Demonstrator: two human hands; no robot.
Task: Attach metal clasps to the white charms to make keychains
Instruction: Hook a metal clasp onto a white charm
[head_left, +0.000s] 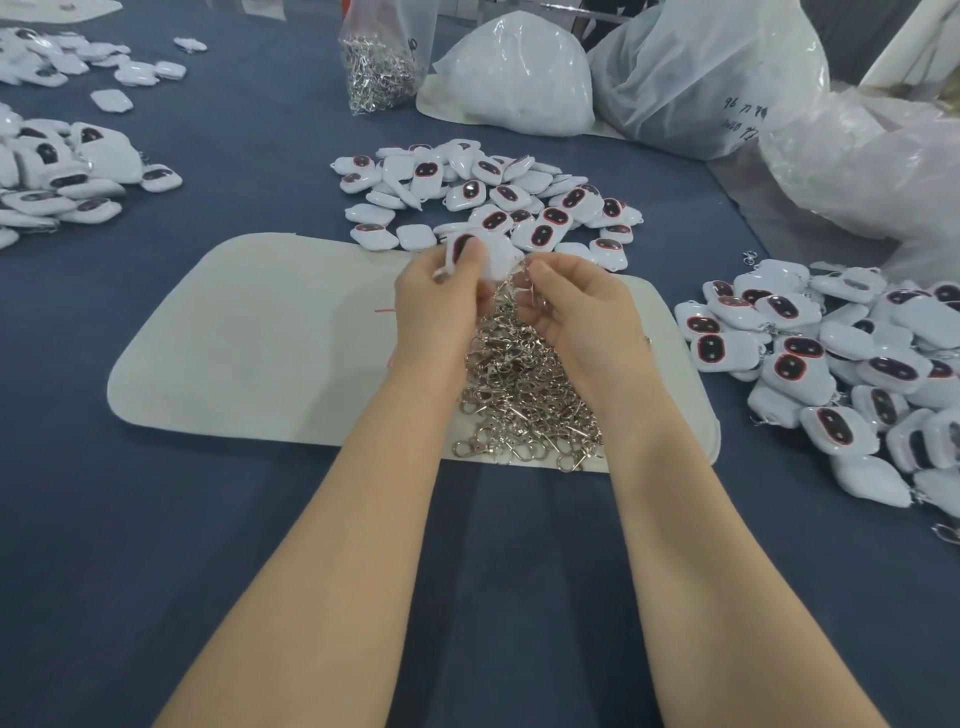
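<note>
**Both hands closed on one charm and one clasp, above the clasp pile**

Left hand: fingers curled tight, pinching a white charm at its lower edge. The charm is lifted clear of the mat and partly hidden behind the thumb; a dark oval with red rim shows at its left side.

Right hand: fingers bent inward, pinching a metal clasp that hangs between the two hands. Its top meets the held charm; whether it is hooked on cannot be told.

Directly below the hands: loose pile of silver clasps, lying on a pale felt mat with rounded corners. Mat sits on a dark blue table.

Right of the mat: heap of charms, several with metal hardware showing at their edges.

Just beyond the mat: second heap of charms, touching the mat's far edge.

Far left: more charms, spread in clusters.

Far edge: clear bag of clasps, upright. Beside it, to the right, large white plastic bags; one bears handwriting, not legible.
</note>
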